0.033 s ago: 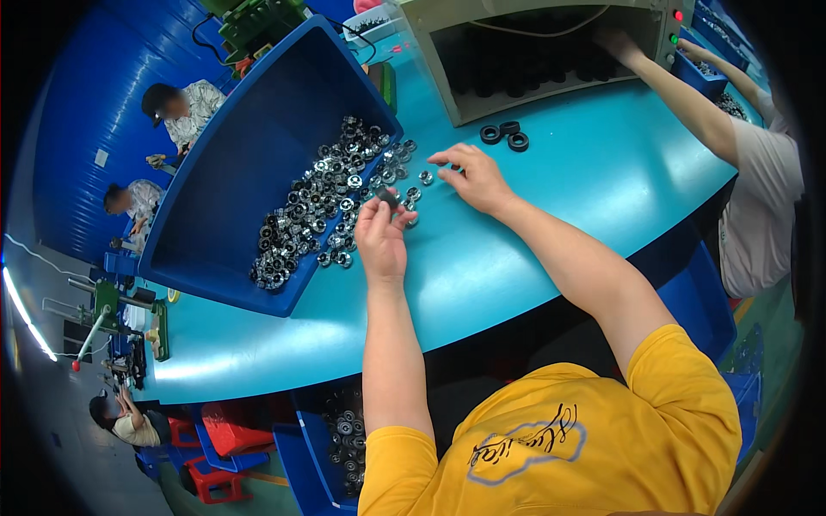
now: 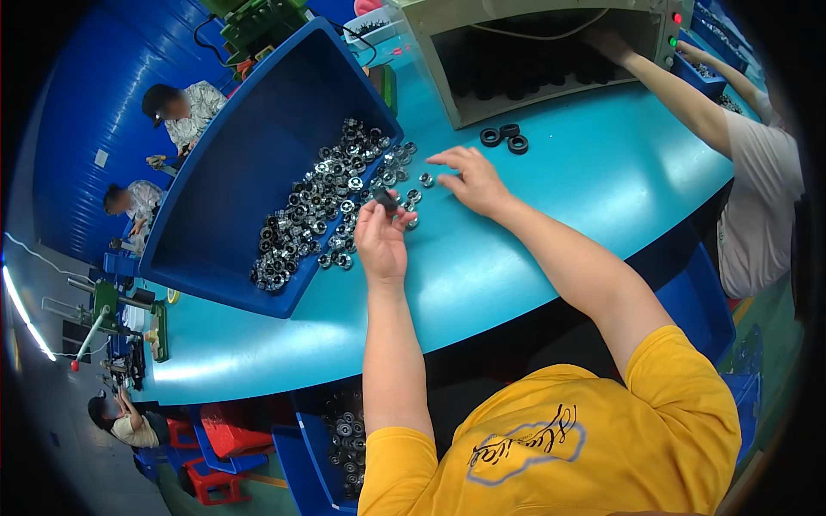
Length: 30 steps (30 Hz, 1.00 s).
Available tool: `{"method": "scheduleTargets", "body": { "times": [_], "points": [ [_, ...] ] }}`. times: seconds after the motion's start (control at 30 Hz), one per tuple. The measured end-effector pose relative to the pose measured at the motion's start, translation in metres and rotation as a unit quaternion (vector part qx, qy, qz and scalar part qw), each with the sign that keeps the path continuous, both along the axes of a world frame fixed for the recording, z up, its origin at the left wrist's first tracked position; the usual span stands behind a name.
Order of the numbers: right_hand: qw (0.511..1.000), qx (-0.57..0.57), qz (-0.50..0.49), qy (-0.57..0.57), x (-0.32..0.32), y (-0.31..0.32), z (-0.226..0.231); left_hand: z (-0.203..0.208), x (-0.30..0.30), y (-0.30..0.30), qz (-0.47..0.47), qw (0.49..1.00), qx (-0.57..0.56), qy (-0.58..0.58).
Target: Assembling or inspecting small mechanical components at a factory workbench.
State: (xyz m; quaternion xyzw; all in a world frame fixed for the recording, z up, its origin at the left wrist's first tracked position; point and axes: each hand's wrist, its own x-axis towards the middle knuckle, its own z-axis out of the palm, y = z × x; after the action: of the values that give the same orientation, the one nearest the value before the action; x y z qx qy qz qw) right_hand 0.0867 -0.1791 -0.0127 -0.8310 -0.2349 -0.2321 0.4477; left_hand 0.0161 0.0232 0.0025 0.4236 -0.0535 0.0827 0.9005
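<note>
My left hand (image 2: 382, 241) pinches a small black cylindrical piece, seemingly a rubber ring (image 2: 385, 200), between thumb and fingers above the table. To its right, my right hand (image 2: 473, 181) hovers with thumb and fingers apart and nothing visible in it. Just beside its thumb lies a single small shiny metal part (image 2: 426, 180). More round chrome-and-black parts (image 2: 314, 202) are heaped at the mouth of a large tilted blue bin (image 2: 232, 146), some spilling onto the table next to my left hand. Beyond my right hand sit three thick black rings (image 2: 517, 144).
The blue-green table (image 2: 508, 258) curves around me. At its back stands an open-fronted metal box (image 2: 456, 107) holding dark pieces; a co-worker's arm (image 2: 680, 95) reaches into it from the right. A blue crate of metal parts (image 2: 314, 464) is below the table edge, near red stools (image 2: 215, 482).
The black ring in my left hand has turned slightly. My right fingers have shifted a little, and the co-worker's hand has moved left inside the metal box.
</note>
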Motion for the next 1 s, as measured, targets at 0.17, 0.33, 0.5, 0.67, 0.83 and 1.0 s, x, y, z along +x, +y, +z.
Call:
{"method": "scheduleTargets", "body": {
  "times": [0.17, 0.33, 0.5, 0.67, 0.83, 1.0],
  "points": [
    [0.987, -0.158, -0.008, -0.005, -0.008, 0.018, -0.002, -0.001, 0.000, 0.002, -0.009, 1.000, 0.005, 0.002],
    [0.992, -0.083, 0.017, 0.095, -0.006, 0.012, -0.002, -0.002, 0.002, 0.001, -0.025, 1.000, -0.005, -0.008],
    [0.920, 0.264, 0.177, 0.228, -0.019, 0.009, 0.017, -0.004, 0.000, 0.003, -0.035, 0.998, 0.036, -0.024],
    [0.932, 0.205, 0.215, 0.207, -0.033, 0.008, 0.038, -0.004, -0.002, -0.003, -0.037, 0.997, 0.062, -0.018],
    [0.957, 0.168, 0.190, 0.139, -0.039, 0.014, 0.037, -0.004, -0.004, -0.012, -0.033, 0.994, 0.104, -0.023],
    [0.970, 0.122, 0.169, 0.123, -0.043, 0.014, 0.045, -0.008, -0.003, -0.011, -0.043, 0.992, 0.118, -0.012]
  ]
}}
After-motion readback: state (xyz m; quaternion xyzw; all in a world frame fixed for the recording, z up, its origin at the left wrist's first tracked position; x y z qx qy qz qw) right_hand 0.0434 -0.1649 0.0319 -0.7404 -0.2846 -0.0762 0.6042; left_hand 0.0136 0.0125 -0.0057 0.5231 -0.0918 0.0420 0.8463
